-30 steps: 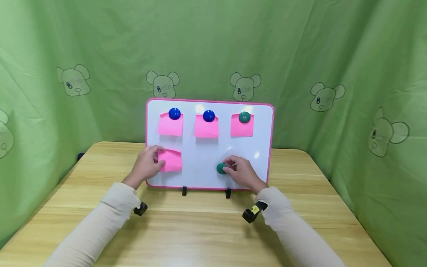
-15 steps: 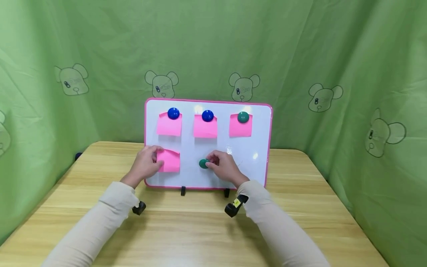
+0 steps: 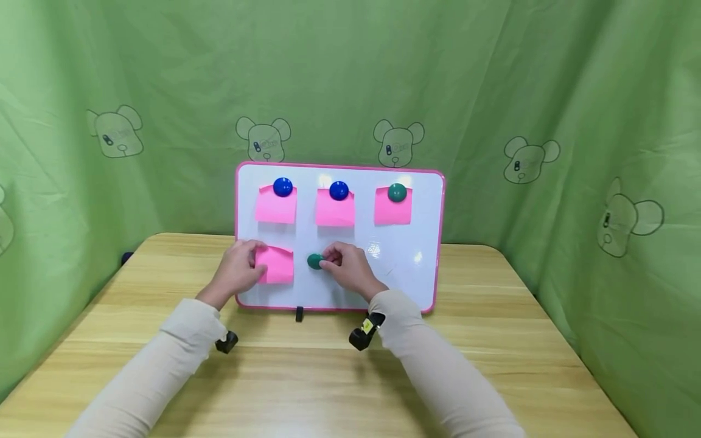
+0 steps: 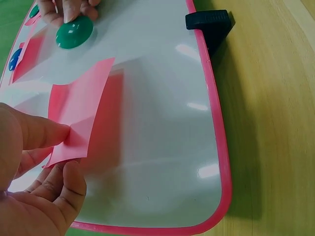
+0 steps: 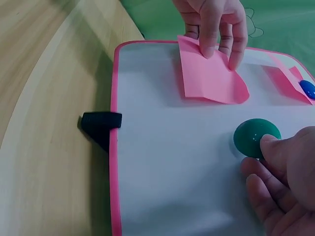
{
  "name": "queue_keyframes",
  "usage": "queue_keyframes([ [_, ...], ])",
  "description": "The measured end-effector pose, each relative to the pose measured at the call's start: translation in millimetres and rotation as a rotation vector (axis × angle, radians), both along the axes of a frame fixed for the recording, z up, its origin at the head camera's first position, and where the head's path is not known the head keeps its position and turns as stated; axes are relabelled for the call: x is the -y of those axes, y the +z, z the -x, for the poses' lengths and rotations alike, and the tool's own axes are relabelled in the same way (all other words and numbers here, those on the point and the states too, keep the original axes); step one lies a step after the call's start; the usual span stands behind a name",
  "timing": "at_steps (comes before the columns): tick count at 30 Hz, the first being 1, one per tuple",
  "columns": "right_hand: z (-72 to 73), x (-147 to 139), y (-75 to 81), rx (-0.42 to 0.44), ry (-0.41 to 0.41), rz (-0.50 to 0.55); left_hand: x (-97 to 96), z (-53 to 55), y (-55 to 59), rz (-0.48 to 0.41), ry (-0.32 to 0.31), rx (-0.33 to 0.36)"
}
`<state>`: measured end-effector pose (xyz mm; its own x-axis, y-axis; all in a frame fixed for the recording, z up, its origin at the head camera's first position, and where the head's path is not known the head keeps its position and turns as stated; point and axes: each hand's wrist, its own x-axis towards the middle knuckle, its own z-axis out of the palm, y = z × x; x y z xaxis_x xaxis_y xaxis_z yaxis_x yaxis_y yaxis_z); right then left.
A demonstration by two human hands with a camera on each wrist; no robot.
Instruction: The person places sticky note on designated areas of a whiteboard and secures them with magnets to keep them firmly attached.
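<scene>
My left hand (image 3: 235, 267) pinches the left edge of a pink sticky note (image 3: 278, 265) between thumb and fingers, in front of the lower left of a whiteboard (image 3: 350, 289). In the left wrist view that note (image 4: 81, 108) bends, its free side standing off the board. My right hand (image 3: 350, 267) holds a round green magnet (image 3: 314, 261) just right of the note, apart from it. The right wrist view shows the thumb on the edge of the magnet (image 5: 253, 137); whether it touches the board I cannot tell.
Along the board's top, blue magnets (image 3: 283, 187) and another green magnet (image 3: 397, 192) hold three pink notes (image 3: 335, 210). A black foot (image 3: 299, 314) supports the pink-framed board on the wooden table (image 3: 285, 389). A green curtain (image 3: 339, 73) surrounds the table.
My right hand has moved left across the board with the green magnet, closer to the lower pink note. The left hand keeps its pinch on the note and has hardly moved.
</scene>
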<state>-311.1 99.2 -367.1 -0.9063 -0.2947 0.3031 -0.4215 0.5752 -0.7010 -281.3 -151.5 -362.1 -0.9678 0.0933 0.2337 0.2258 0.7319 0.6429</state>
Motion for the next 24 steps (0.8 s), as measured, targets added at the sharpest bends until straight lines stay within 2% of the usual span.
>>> queue_keyframes([
  [13,1.7,33,10.1,-0.008,0.047,0.002,-1.0,0.6,0.1,0.006,0.007,-0.034],
  [24,3.0,55,15.6,0.011,0.058,0.002,-1.3,1.0,1.1,0.005,0.009,-0.021],
])
